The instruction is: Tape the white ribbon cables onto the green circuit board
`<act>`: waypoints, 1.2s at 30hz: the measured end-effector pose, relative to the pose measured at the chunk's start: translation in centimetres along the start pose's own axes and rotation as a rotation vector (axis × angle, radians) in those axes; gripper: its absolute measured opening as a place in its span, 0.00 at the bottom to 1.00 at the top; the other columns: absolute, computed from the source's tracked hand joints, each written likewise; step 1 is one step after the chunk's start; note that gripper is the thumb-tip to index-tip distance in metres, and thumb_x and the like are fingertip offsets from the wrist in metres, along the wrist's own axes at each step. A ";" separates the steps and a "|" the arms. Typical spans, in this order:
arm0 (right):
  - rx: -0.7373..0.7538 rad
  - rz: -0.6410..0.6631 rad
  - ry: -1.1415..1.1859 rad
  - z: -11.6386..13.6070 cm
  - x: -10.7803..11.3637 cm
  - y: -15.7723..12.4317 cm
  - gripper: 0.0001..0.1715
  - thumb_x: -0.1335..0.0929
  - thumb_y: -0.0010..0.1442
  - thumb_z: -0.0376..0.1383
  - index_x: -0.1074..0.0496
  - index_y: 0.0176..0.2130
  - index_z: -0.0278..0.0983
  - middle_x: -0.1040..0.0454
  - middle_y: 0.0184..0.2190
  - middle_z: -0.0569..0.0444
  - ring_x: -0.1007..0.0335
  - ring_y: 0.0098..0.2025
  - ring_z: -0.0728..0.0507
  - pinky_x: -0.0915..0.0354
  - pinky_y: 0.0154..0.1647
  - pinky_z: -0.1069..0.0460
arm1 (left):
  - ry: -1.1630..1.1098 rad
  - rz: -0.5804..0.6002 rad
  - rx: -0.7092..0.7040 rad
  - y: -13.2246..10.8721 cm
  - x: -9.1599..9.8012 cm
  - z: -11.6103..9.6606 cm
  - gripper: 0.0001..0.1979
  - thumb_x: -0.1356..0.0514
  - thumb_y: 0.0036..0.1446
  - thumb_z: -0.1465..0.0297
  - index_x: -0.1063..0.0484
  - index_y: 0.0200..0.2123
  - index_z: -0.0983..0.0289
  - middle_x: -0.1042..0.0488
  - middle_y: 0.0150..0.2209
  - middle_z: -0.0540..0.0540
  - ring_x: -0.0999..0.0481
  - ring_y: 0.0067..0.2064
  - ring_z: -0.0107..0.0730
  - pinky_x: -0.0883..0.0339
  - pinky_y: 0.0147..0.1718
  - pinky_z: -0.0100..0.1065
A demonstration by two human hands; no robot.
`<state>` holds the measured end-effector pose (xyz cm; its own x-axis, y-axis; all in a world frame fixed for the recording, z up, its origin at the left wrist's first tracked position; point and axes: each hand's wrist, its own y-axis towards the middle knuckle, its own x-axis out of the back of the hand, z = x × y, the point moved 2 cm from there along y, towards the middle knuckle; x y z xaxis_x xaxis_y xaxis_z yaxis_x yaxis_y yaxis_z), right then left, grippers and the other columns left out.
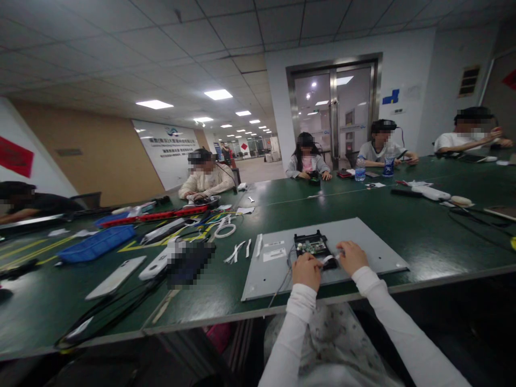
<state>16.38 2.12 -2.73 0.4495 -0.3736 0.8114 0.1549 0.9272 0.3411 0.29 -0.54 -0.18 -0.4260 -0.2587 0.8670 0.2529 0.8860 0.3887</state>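
A large grey panel (pixel 278 285) lies flat on the table in front of me. On its middle sits a black plastic frame (pixel 299 243) with a circuit board (pixel 318 245) inside. My left hand (pixel 307 270) rests at the frame's near left corner, fingers bent and closed against a short white strip (pixel 328 259). To the right of the frame, my right hand (pixel 353 257) has its fingers curled together near that strip. What its fingertips hold, if anything, is hidden. A thin cable (pixel 287 274) runs from the frame's left side over the panel's near edge.
Several white flat strips (pixel 236 251) lie left of the panel, near a coiled white cable (pixel 224 231). Further left are a white phone (pixel 116 277), a blue tray (pixel 97 243) and black cables (pixel 116 303). Several people sit around the green table (pixel 282 199); bottles (pixel 360 169) stand at the far side.
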 end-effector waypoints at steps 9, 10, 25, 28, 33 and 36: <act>0.004 0.014 -0.016 -0.1 -0.2 0.0 0.15 0.39 0.48 0.26 0.33 0.36 0.38 0.32 0.36 0.52 0.40 0.41 0.46 0.48 0.37 0.54 | 0.036 -0.011 0.003 -0.1 0.4 -0.4 0.13 0.49 0.49 0.78 0.26 0.27 0.59 0.30 0.34 0.52 0.35 0.40 0.33 0.43 0.40 0.38; 0.004 0.012 -0.015 -0.1 -0.2 0.1 0.15 0.40 0.47 0.26 0.33 0.36 0.38 0.32 0.36 0.52 0.40 0.41 0.47 0.48 0.37 0.54 | 0.040 -0.012 0.007 -0.2 0.5 -0.4 0.13 0.49 0.49 0.78 0.26 0.27 0.59 0.30 0.34 0.51 0.35 0.40 0.34 0.43 0.40 0.38; 0.010 -0.035 0.025 -0.1 -0.5 0.1 0.10 0.38 0.49 0.35 0.34 0.35 0.39 0.32 0.36 0.53 0.40 0.39 0.46 0.48 0.36 0.54 | 0.083 -0.014 0.031 -0.5 1.4 -1.3 0.14 0.49 0.48 0.78 0.27 0.32 0.58 0.31 0.36 0.52 0.35 0.41 0.35 0.42 0.40 0.38; 0.020 -0.039 0.022 -0.1 -0.5 0.0 0.11 0.37 0.48 0.36 0.34 0.35 0.39 0.32 0.36 0.53 0.40 0.40 0.46 0.48 0.37 0.53 | 0.086 -0.010 0.004 -0.4 1.1 -1.1 0.14 0.48 0.48 0.78 0.26 0.32 0.57 0.31 0.36 0.52 0.35 0.41 0.34 0.42 0.40 0.38; 0.018 -0.027 0.020 -0.1 -0.4 0.0 0.10 0.36 0.48 0.36 0.33 0.34 0.39 0.33 0.35 0.53 0.40 0.40 0.46 0.49 0.37 0.54 | 0.083 -0.013 -0.022 -0.4 0.7 -0.7 0.13 0.48 0.49 0.77 0.26 0.30 0.56 0.31 0.35 0.51 0.36 0.41 0.34 0.42 0.40 0.38; 0.015 -0.022 0.022 0.0 -0.4 0.0 0.10 0.36 0.48 0.36 0.33 0.34 0.39 0.33 0.35 0.53 0.40 0.40 0.46 0.49 0.37 0.54 | 0.087 -0.014 -0.010 -0.4 0.9 -0.9 0.13 0.48 0.48 0.78 0.26 0.30 0.57 0.31 0.35 0.51 0.35 0.41 0.34 0.42 0.40 0.38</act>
<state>16.26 2.28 -3.03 0.4651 -0.3928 0.7934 0.1517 0.9183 0.3657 0.60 -1.51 0.74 -0.3525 -0.3037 0.8852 0.2562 0.8784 0.4034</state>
